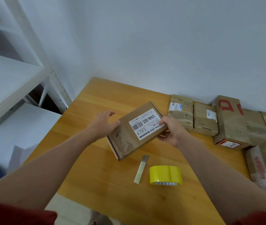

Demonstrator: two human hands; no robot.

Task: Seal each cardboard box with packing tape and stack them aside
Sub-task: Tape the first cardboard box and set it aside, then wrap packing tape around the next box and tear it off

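Observation:
A flat brown cardboard box [125, 140] with a white barcode label is held tilted above the wooden table [96, 179]. My left hand [104, 123] grips its left edge, thumb on top. My right hand [171, 129] grips its right end, fingers curled under and thumb over the label. A roll of yellow packing tape [165, 175] lies on the table below the box. A thin metal cutter blade [142, 169] lies just left of the roll.
Several brown cardboard boxes [205, 119] line the wall at the back right, with a larger box with red marks [236, 124] and more along the right edge. A white metal shelf rack [15, 70] stands to the left.

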